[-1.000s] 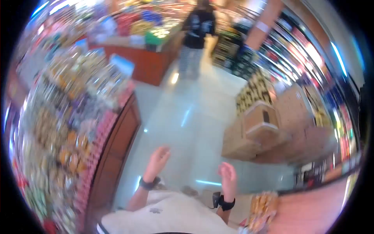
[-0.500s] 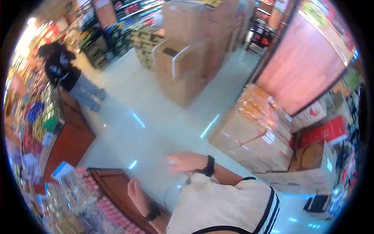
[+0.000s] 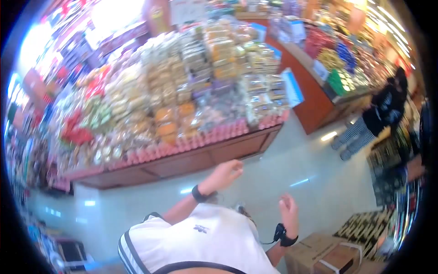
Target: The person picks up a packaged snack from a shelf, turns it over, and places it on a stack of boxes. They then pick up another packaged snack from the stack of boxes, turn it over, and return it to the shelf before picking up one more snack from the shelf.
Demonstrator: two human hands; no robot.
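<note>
My left hand (image 3: 223, 174) hovers over the floor in front of a wooden display counter (image 3: 200, 157), fingers loosely bent and nothing visible in them. A black band (image 3: 199, 194) circles that wrist. To the right my right hand (image 3: 289, 212) is raised above the floor, near a cardboard box (image 3: 315, 251). Its fingers are relaxed and slightly curled, with no object seen in them. Another black band (image 3: 287, 238) with a dark cord is on the right wrist. Packaged goods (image 3: 169, 86) are piled on the counter, beyond my hands' touch.
A second counter (image 3: 310, 105) with bagged goods stands at the upper right. Beside it a person (image 3: 388, 107) in a dark top and striped trousers stands. Patterned cartons (image 3: 365, 228) are at the lower right. Shiny tiled floor (image 3: 273, 178) lies between.
My view has swung left, so the packaged-goods counter now fills the front and the person and box stacks have shifted right. Both hands remain raised, and neither has taken hold of anything visible.
</note>
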